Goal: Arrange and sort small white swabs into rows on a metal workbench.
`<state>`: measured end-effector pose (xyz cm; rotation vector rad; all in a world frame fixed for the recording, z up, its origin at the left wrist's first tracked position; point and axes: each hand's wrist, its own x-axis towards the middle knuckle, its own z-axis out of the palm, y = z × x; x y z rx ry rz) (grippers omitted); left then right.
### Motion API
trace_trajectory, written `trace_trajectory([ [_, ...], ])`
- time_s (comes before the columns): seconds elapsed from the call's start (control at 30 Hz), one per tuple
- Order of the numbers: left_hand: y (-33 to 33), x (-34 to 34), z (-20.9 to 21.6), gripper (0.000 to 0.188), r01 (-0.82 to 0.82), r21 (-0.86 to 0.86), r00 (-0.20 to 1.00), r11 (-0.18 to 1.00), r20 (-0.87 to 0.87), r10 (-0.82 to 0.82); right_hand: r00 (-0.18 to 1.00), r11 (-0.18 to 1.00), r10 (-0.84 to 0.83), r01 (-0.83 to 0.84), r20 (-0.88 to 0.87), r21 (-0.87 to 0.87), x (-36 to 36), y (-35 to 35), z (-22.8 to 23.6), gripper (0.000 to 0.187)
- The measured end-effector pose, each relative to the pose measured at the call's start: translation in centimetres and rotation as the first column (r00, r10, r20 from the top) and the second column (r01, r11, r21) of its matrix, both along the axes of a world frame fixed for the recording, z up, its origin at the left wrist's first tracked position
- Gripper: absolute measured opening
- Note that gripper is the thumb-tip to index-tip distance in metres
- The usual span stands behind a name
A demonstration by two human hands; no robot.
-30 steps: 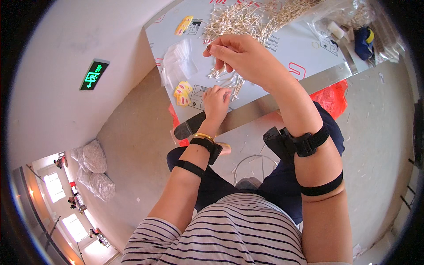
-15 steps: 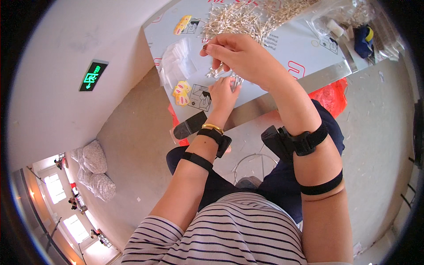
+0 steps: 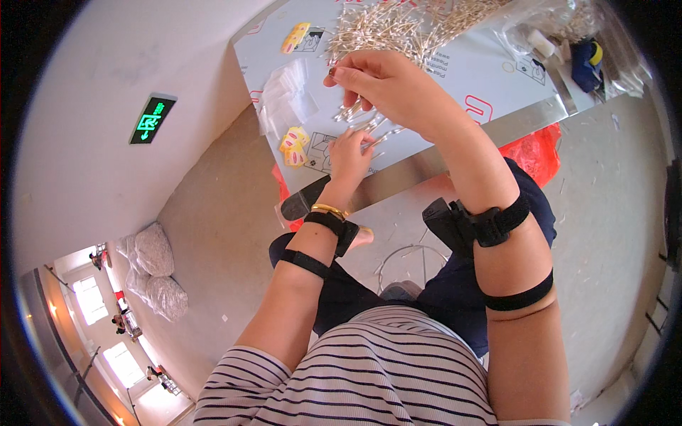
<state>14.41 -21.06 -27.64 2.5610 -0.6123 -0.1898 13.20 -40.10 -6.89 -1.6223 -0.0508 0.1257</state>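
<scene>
My left hand [image 3: 348,157] is low over the near part of the table, its fingers bent around a few cotton swabs [image 3: 378,139] whose tips stick out to the right. My right hand [image 3: 381,79] hovers above and beyond it, thumb drawn toward the curled fingers; whatever is in that pinch is too small to make out. Loose cotton swabs [image 3: 349,113] lie below its fingertips. A large heap of cotton swabs [image 3: 373,32] spreads behind it. Left of both hands lie clear plastic bags [image 3: 288,99] and yellow printed cards [image 3: 293,145].
The metal-topped table [image 3: 455,117] has a raised near edge. Another yellow card [image 3: 295,37] lies at its far left. A clear bag [image 3: 518,28] and a dark blue item [image 3: 585,65] sit at the right. Red plastic [image 3: 534,153] hangs below; white sacks [image 3: 153,252] rest by the wall.
My left hand has moved slightly left and nearer to me, and swabs now show beside its fingers. My right hand has stayed almost in place.
</scene>
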Motion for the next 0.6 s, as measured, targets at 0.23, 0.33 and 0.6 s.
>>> trace_trajectory([
  [0.23,4.7,-1.4,-0.4,0.024,-0.102,-0.106,0.988,0.989,0.102,0.113,1.000,1.000,0.005,-0.006,-0.019,-0.013,0.1,-0.1,0.0,0.026],
  [0.33,6.6,-2.5,-0.9,0.022,-0.178,-0.101,0.977,0.979,0.103,0.188,0.999,1.000,0.015,-0.015,-0.034,-0.013,0.2,0.1,-0.2,0.026],
  [0.6,8.0,-3.2,-1.9,0.013,-0.178,-0.179,0.974,0.968,0.106,0.199,0.999,1.000,0.021,-0.020,-0.042,0.009,0.2,0.2,-0.4,0.024],
])
